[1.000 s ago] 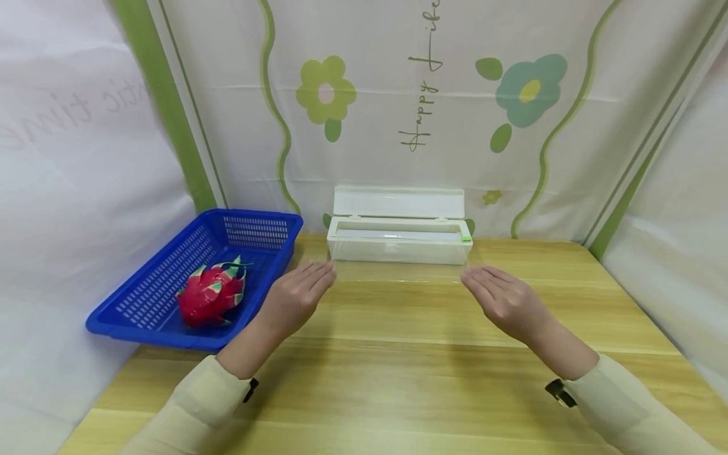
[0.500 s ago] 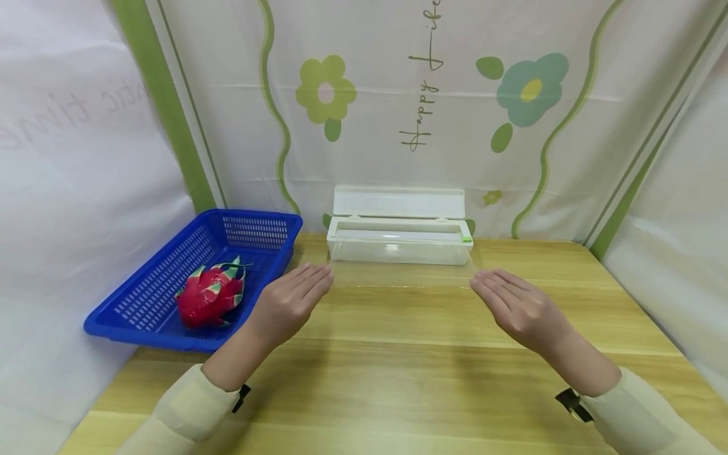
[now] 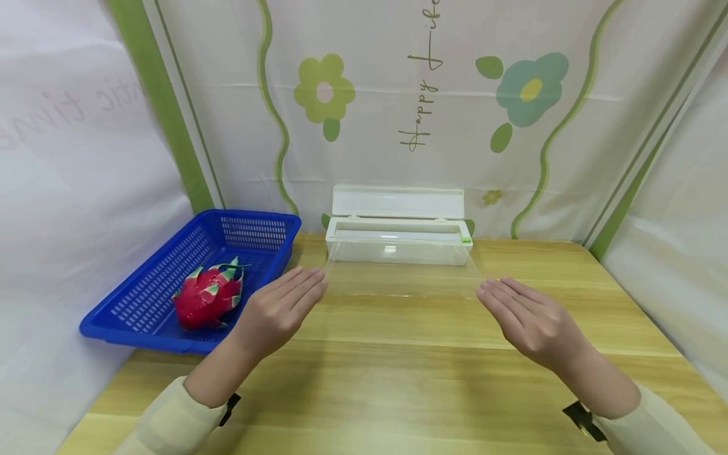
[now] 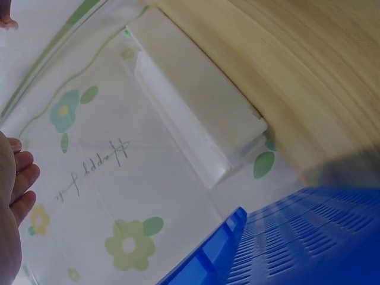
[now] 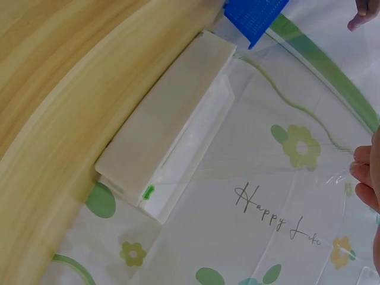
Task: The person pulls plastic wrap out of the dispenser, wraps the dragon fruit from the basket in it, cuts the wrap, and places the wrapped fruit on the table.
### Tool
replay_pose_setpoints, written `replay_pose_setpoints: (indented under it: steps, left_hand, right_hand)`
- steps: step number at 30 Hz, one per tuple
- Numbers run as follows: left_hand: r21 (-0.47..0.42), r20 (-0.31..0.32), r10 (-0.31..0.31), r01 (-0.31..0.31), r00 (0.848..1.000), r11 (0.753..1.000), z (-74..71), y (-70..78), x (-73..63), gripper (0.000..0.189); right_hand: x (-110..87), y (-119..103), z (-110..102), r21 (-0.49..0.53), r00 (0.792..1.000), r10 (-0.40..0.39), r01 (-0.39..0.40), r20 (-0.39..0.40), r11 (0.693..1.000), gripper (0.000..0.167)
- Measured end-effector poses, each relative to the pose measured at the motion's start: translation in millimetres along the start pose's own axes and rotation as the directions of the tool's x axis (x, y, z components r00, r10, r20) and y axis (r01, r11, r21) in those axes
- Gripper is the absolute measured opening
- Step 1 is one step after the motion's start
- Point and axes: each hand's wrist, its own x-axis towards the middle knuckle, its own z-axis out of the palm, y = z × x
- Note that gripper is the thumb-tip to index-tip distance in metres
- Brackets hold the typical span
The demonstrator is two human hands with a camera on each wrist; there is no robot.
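Note:
Clear plastic wrap (image 3: 400, 281) stretches from a white wrap dispenser box (image 3: 398, 251) toward me, its front edge held above the table. My left hand (image 3: 279, 313) pinches the left corner of that edge, and my right hand (image 3: 537, 322) pinches the right corner. The thumbs are hidden beneath the fingers in the head view. At the back of the table the dispenser's lid (image 3: 398, 203) stands raised, and a green slider (image 3: 466, 239) shows at its right end. In the left wrist view the left fingers (image 4: 24, 178) appear at the left edge.
A blue plastic basket (image 3: 145, 344) stands at the table's left, close to my left forearm, with a red dragon fruit (image 3: 207, 297) inside. The wooden table (image 3: 398, 392) meets a flower-printed curtain (image 3: 375, 126) at the back and cloth on both sides.
Both hands have moved toward me and a little apart, drawing a longer stretch of plastic wrap from the dispenser. The box, basket and dragon fruit have stayed put.

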Motion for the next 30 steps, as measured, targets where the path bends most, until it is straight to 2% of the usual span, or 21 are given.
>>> replay_pose_setpoints:
  steps: [8,16,22,30]
  left_hand:
    - [0.031,-0.048,0.055,-0.054,0.997,0.998,-11.5,0.0,5.9,0.026]
    - [0.053,-0.112,0.106,-0.101,0.988,0.993,-16.9,-1.4,10.9,0.023]
    - [0.014,-0.103,0.124,-0.123,0.987,0.992,-16.3,-1.9,9.8,0.024]
    - [-0.053,-0.065,0.138,-0.142,0.988,0.988,-14.2,-3.4,5.5,0.025]
  right_hand:
    - [6.6,-2.5,-6.6,-0.042,0.997,-0.018,0.015,-0.071,0.999,0.014]
    - [10.2,-4.9,-14.6,-0.072,0.995,-0.032,0.025,-0.097,0.997,0.015]
    - [7.4,-5.4,-14.2,-0.047,0.995,-0.053,0.049,-0.087,0.998,0.017]
    - [11.0,-6.4,-13.7,0.004,0.998,-0.063,0.063,-0.015,0.998,0.022]
